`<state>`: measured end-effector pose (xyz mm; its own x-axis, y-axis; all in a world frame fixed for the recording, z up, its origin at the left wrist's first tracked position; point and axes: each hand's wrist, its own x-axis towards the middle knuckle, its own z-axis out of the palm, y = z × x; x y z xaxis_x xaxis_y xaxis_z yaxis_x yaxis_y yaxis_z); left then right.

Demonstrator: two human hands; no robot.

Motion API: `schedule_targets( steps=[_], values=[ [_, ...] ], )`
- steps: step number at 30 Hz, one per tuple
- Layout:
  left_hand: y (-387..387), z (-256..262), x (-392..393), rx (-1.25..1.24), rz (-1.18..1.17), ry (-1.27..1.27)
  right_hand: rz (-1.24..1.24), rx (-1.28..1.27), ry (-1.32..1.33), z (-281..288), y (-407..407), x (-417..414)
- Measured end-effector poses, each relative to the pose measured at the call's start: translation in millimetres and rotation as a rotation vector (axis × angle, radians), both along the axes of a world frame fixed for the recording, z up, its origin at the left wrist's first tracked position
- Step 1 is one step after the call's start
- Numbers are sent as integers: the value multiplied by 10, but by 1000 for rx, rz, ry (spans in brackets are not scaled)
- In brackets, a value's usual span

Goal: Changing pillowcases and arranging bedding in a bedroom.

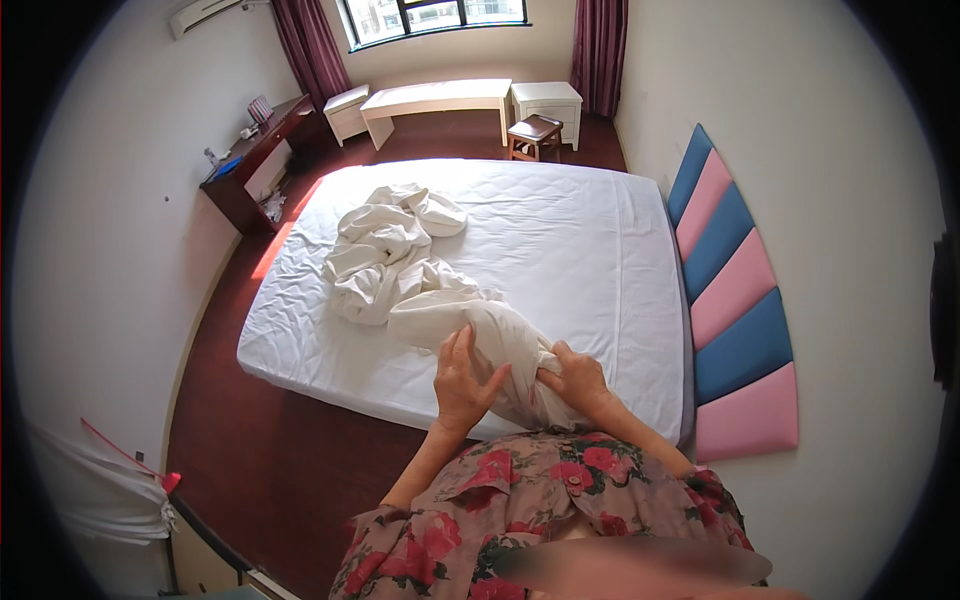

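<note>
A cream-white cloth (pixel 390 247), perhaps a sheet or duvet cover, lies bunched across a bed with a white fitted sheet (pixel 547 240). One end of the cloth stretches towards my body, close to the near edge of the mattress. My right hand (pixel 577 375) grips a gathered fold of it, fingers curled into the fabric. Against the cloth's left side rests my left hand (pixel 465 379), its fingers spread and the thumb apart. Folds hide whatever is under the cloth.
Pink and blue padded headboard panels (pixel 735 300) line the right wall. Beyond the bed stand a white bench-like table (pixel 435 94), a white nightstand (pixel 551 101) and a brown wooden stool (pixel 536 131). A dark wooden desk (pixel 259 157) is at the left wall. Dark red floor (pixel 300 457) shows at left.
</note>
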<state>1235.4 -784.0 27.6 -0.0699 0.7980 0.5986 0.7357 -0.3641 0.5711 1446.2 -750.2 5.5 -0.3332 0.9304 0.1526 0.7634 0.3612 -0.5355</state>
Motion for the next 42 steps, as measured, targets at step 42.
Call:
schedule_targets(
  steps=[42],
  values=[
    [371, -462, 110, 74, 41, 447, 31, -83, 70, -141, 159, -339]
  ],
)
